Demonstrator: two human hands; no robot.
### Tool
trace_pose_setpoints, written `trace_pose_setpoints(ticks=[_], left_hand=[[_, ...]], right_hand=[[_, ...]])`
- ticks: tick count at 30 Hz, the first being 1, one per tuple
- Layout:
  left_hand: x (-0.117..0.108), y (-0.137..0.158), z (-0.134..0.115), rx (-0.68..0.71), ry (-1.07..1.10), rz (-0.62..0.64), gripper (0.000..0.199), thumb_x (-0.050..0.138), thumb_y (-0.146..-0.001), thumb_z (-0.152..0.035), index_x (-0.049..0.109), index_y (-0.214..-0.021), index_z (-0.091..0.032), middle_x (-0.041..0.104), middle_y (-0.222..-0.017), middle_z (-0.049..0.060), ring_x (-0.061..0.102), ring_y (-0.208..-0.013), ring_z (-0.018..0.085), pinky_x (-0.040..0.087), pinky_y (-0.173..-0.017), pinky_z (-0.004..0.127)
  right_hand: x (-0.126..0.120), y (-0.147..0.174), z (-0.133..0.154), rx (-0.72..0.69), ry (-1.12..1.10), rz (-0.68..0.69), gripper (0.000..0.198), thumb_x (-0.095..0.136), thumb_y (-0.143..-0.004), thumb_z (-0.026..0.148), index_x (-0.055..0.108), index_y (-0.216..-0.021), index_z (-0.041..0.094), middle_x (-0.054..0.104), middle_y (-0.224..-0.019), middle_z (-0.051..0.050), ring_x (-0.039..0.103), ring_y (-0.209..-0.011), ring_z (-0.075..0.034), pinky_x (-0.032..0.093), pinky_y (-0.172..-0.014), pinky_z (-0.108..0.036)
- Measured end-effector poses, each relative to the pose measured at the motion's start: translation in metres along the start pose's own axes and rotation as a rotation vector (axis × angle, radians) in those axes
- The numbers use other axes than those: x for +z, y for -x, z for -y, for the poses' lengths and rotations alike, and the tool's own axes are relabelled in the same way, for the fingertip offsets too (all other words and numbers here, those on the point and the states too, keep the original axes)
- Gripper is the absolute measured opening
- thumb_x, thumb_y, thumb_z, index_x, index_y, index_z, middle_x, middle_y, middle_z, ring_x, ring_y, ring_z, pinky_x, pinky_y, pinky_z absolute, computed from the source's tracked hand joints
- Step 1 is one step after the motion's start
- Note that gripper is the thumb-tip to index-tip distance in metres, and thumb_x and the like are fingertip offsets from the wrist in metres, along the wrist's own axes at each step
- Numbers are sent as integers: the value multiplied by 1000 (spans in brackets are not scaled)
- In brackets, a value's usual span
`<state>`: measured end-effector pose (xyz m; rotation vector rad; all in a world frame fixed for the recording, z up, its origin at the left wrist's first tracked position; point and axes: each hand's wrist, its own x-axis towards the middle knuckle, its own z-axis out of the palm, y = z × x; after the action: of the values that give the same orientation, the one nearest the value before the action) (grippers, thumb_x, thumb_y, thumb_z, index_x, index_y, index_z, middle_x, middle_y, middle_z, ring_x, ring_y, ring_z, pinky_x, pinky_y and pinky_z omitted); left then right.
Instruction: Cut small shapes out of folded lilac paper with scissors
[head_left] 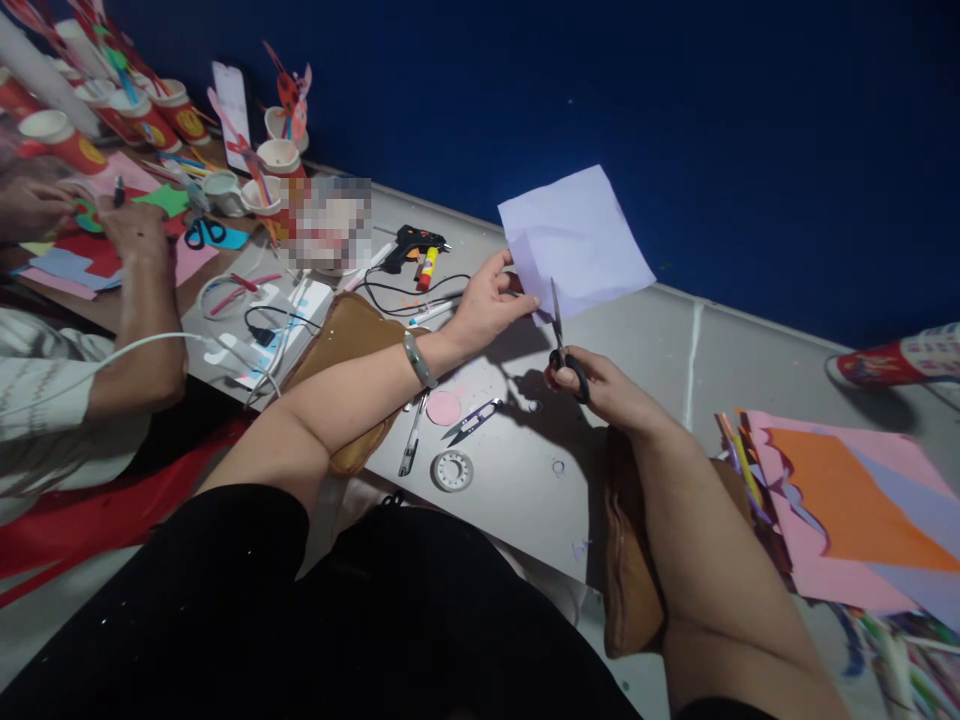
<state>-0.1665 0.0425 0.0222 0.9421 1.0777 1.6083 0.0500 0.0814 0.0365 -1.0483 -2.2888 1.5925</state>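
A sheet of pale purple paper (592,235) is held up above the table, its lower left edge pinched in my left hand (491,305). My right hand (600,385) grips black-handled scissors (557,335) by the finger loops. The scissor blades point up and overlap the paper's lower edge, close to my left fingertips. Below my hands on the table lie a pink paper circle (443,408), thread snips (472,421), a pen (411,445) and a roll of tape (452,470).
Left of centre sit a hot glue gun (412,247), a glue stick (427,270) and a power strip (292,330) with cables. A co-worker's hands (139,225) handle coloured paper beside several paper cups (142,118). At right are stacked paper sheets (862,500) and a red cup (862,367).
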Motion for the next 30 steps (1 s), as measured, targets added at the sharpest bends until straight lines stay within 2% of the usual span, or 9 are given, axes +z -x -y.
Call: trace_pose_setpoints(ticks=[16, 25, 30], left_hand=[[0, -2, -1, -12, 10, -8, 60, 85, -80, -21, 57, -132, -21, 73, -101, 7, 74, -93, 22, 63, -87, 40], [-2, -7, 2, 0, 0, -24, 68, 88, -77, -22, 55, -137, -22, 73, -101, 7, 74, -101, 25, 63, -91, 43], [-1, -4, 0, 26, -4, -4, 71, 89, -76, -25, 54, -138, -22, 75, -102, 8, 74, -99, 24, 63, -89, 42]], right_hand=[[4, 0, 4, 29, -70, -10, 68, 77, -68, 87, 53, -72, 23, 52, -67, -2, 44, -65, -16, 37, -60, -32], [3, -3, -1, 40, -95, -56, 65, 79, -69, 82, 52, -68, 23, 51, -64, -1, 42, -62, -14, 35, -57, -30], [4, -2, 0, 35, -90, -56, 65, 78, -69, 83, 53, -68, 23, 55, -67, -3, 46, -65, -16, 38, -60, -31]])
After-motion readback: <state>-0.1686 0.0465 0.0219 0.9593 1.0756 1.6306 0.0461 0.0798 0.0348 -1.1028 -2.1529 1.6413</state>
